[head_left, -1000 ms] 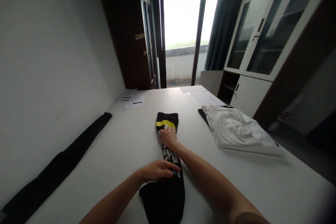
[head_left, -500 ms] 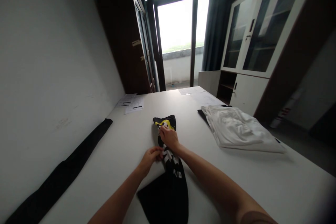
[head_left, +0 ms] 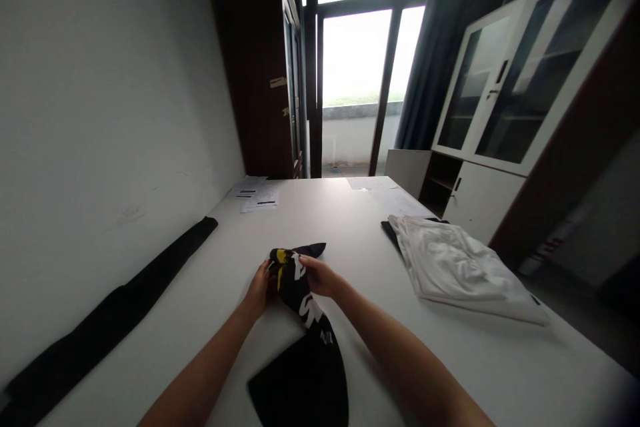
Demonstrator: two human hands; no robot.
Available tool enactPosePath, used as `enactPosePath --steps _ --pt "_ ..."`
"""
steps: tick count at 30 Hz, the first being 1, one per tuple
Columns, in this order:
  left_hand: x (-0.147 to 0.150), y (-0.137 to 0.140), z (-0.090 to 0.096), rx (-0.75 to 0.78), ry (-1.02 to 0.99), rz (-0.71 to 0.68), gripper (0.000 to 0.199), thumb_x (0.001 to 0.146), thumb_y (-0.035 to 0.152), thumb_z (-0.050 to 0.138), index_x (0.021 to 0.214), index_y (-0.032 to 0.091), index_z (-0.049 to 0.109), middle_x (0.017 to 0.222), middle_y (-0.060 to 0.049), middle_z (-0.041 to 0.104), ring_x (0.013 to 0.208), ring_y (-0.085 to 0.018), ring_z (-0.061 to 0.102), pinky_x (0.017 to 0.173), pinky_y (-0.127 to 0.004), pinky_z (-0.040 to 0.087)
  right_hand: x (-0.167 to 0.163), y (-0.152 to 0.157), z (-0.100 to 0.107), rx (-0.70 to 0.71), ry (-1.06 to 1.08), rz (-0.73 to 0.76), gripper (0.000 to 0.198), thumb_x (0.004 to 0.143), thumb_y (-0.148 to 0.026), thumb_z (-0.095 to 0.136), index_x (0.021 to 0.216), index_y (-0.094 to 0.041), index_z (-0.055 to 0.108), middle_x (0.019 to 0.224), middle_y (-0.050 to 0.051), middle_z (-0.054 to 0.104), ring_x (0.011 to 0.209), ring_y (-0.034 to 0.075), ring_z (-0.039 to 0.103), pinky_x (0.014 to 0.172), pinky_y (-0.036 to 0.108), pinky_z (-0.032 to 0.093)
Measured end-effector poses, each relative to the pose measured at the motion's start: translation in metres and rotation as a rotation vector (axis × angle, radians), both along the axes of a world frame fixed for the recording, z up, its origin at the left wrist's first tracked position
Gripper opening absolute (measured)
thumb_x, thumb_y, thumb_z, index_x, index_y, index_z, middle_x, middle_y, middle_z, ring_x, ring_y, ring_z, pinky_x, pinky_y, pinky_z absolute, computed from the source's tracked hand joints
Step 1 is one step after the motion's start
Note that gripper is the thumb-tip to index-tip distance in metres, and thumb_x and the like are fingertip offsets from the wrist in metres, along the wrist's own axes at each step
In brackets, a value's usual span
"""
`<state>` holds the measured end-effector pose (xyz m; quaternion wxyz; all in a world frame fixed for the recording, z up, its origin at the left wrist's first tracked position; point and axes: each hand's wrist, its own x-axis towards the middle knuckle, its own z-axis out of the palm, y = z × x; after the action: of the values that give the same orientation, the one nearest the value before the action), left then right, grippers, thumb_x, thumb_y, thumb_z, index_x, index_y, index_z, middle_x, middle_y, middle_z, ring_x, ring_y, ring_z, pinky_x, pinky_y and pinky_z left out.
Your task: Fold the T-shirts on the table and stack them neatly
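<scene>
A black garment with white lettering and a yellow print lies lengthwise on the white table, its far end bunched up between my hands. My left hand is closed on the left edge of the bunched part, near the yellow print, with some fingers hidden behind the cloth. On the other side, my right hand pinches the fabric beside the white letters. A pointed black flap sticks out beyond my right fingers. Toward me the cloth spreads into a wide plain black piece. Whether it is a shirt or trousers I cannot tell.
A folded white garment rests on the table's right side, with black cloth under its far edge. Along the left wall lies a long black strip of cloth. Paper sheets lie at the far left, more at the far right.
My left hand has moved forward to the far end of the garment and gripped it. My right hand has shifted to its right edge. The far end is now folded over leftward.
</scene>
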<state>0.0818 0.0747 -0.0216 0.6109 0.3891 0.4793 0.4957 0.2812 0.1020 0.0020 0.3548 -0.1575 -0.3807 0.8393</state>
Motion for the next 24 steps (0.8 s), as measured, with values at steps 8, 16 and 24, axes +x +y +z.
enactPosePath --steps 8,16,24 --pt "-0.012 0.007 -0.011 0.188 0.225 0.133 0.039 0.092 0.039 0.057 0.122 0.017 0.068 0.14 -0.014 0.063 0.127 -0.027 0.061 0.102 -0.037 0.05 0.013 0.021 -0.019 -0.028 -0.084 -0.162 0.021 0.08 -0.03 0.059 0.095 -0.017 0.066 0.086 0.005 0.074 0.078 0.018 0.071 0.079 0.03 0.056" --pt "-0.004 0.003 -0.027 0.423 0.718 -0.002 0.031 0.076 0.016 0.069 0.105 0.021 0.075 0.122 -0.011 0.07 0.13 -0.033 0.054 0.117 -0.047 0.034 0.021 0.028 -0.02 0.037 -0.039 -0.335 0.029 0.08 -0.033 0.06 0.106 -0.019 0.065 0.093 0.004 0.074 0.086 0.022 0.072 0.083 0.036 0.057" --pt "-0.012 0.004 -0.025 0.366 0.588 0.045 0.046 0.097 0.037 0.055 0.139 0.019 0.058 0.139 -0.013 0.063 0.13 -0.029 0.058 0.112 -0.041 0.041 -0.01 0.002 -0.002 -0.012 -0.019 -0.251 0.026 0.082 -0.034 0.06 0.105 -0.022 0.061 0.091 0.004 0.074 0.085 0.023 0.072 0.083 0.038 0.058"
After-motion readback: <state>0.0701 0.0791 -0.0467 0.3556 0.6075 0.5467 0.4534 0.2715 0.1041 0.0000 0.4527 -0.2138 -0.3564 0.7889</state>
